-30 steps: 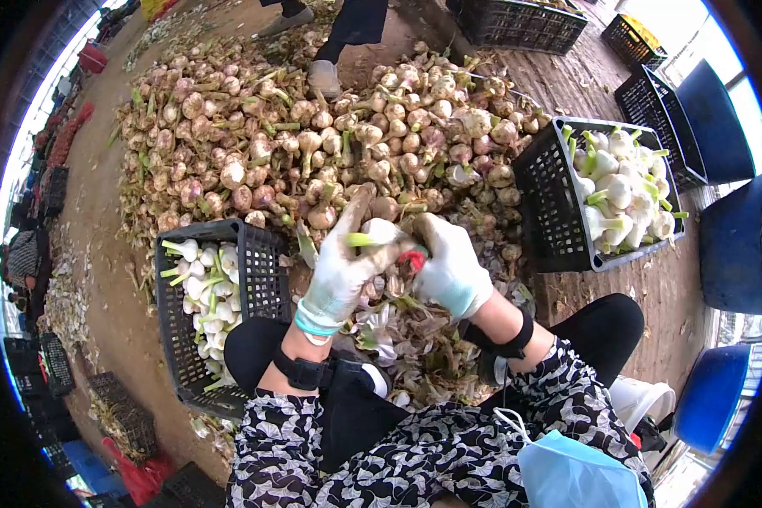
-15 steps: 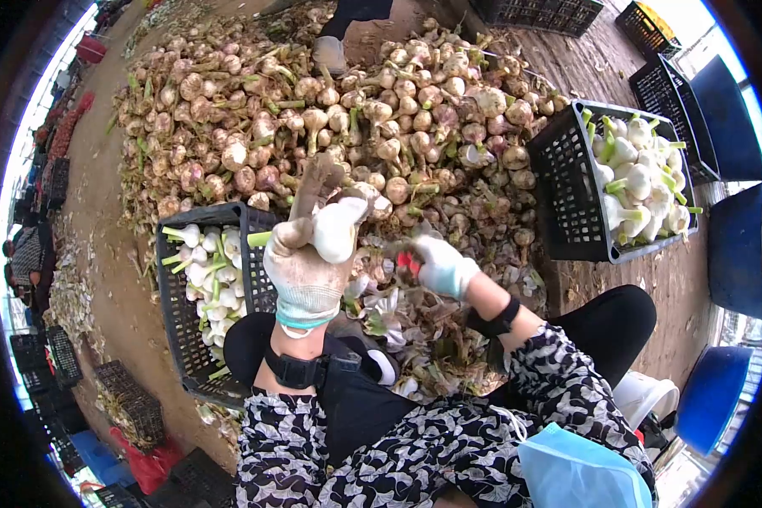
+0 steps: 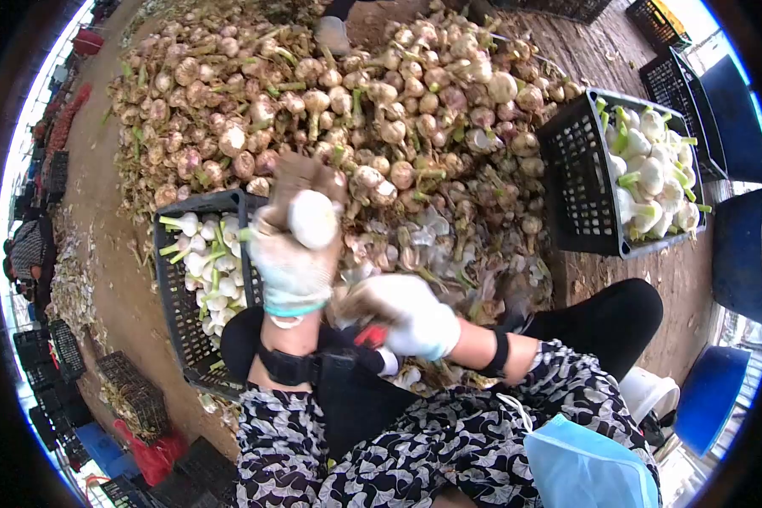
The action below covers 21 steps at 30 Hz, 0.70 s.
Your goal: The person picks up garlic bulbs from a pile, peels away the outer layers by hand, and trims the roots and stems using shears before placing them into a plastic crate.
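My left hand (image 3: 292,267), in a soiled white glove, is closed around a clean white garlic bulb (image 3: 312,219). The bulb's round side faces up, and a bit of green stem (image 3: 245,234) sticks out left of the hand. Lower and to the right, my right hand (image 3: 415,320) is gloved too and smeared by motion. A small red-handled tool (image 3: 371,336) shows at its fingers; its working end cannot be made out. Left of my left hand stands a black crate (image 3: 174,315) holding trimmed white garlic (image 3: 216,269).
A heap of untrimmed garlic (image 3: 313,102) spreads in front of me, with loose skins (image 3: 427,224) nearer my legs. On the right, another black crate (image 3: 580,182) holds white garlic. Blue barrels (image 3: 741,245) line the far right. A person (image 3: 30,254) is at the far left.
My right hand has swung down and left, closer to my lap, with the red-handled tool. The bulb in my left hand has turned and moved slightly left.
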### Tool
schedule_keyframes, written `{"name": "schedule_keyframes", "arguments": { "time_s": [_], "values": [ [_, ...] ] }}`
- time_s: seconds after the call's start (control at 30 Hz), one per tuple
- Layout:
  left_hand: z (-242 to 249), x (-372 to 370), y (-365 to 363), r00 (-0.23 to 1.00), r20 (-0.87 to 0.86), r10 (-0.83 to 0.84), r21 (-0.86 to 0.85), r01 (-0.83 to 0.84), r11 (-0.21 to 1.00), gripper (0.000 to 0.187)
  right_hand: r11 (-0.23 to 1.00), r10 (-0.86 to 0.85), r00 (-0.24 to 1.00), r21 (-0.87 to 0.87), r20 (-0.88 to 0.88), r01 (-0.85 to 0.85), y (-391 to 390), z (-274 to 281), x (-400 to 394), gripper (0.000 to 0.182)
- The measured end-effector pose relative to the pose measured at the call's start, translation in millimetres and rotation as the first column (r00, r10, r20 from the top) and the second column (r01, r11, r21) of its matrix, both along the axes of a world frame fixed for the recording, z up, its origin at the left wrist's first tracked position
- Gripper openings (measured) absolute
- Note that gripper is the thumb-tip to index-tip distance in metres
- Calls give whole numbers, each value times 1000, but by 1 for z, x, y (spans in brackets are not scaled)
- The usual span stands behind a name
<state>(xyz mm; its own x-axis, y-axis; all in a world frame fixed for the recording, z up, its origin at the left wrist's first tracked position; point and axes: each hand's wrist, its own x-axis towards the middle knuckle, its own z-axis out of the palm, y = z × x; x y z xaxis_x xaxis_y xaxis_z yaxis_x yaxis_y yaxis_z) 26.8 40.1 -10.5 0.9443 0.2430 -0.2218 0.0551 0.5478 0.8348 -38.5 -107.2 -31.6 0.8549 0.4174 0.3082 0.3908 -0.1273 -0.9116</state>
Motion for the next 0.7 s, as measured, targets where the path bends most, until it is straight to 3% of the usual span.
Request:
{"name": "schedule_keyframes", "arguments": {
  "time_s": [0.07, 0.1, 0.13, 0.17, 0.2, 0.23, 0.3, 0.37, 0.43, 0.47, 0.5, 0.57, 0.63, 0.7],
  "values": [
    [0, -1, 21, 986, 31, 163, 206, -166, 964, 43, 972, 72, 969, -201, -235, -121, 5, -37, -4, 24],
    [15, 1, 27, 963, 33, 267, -143, -260, 955, 41, 832, 58, 896, -475, -440, -287, -6, -60, 8, 29],
    [22, -3, 48, 954, 73, 290, 215, -299, 930, 45, 589, 2, 865, -698, -502, -407, -16, -68, 16, 29],
    [28, -6, 56, 914, 207, 348, 550, -403, 731, 48, 444, -47, 901, -817, -432, -369, -27, -90, 20, 26],
    [34, -9, 65, 843, 328, 427, 784, -495, 376, 51, 477, -152, 877, -811, -457, -340, -44, -91, 31, 24],
    [41, -9, 56, 819, 360, 446, 865, -473, 170, 54, 556, -395, 846, -826, -359, -92, -56, -95, 36, 23],
    [53, -10, 39, 739, 440, 510, 898, -347, -272, 58, 402, -631, 775, -869, -34, 290, -83, -124, 51, 32],
    [49, -8, 19, 880, 266, 394, 945, -318, 73, 53, 301, -680, 730, -933, -65, 197, -93, -141, 66, 36],
    [19, 4, 30, 947, 316, -62, 948, -318, -25, 51, 382, -582, 803, -915, -128, 132, -100, -178, 66, 34],
    [13, 7, 25, 979, 191, -67, 973, -180, 144, 49, 421, -556, 826, -887, -87, 191, -105, -180, 70, 30],
    [8, 9, 16, 993, 62, -100, 952, -29, 304, 46, 405, -671, 728, -892, -140, 202, -109, -185, 81, 25],
    [2, 8, 3, 990, -27, -138, 732, 113, 671, 41, 496, -857, 420, -695, -297, 521, -124, -177, 93, 26],
    [-1, 5, -2, 957, -74, -279, 719, 245, 650, 37, 722, -689, 581, -344, -433, 600, -142, -172, 97, 31],
    [-8, 7, -8, 905, -168, -391, 664, 397, 634, 43, 858, -440, 662, -69, -607, 508, -137, -96, 92, 43]
  ]
}}
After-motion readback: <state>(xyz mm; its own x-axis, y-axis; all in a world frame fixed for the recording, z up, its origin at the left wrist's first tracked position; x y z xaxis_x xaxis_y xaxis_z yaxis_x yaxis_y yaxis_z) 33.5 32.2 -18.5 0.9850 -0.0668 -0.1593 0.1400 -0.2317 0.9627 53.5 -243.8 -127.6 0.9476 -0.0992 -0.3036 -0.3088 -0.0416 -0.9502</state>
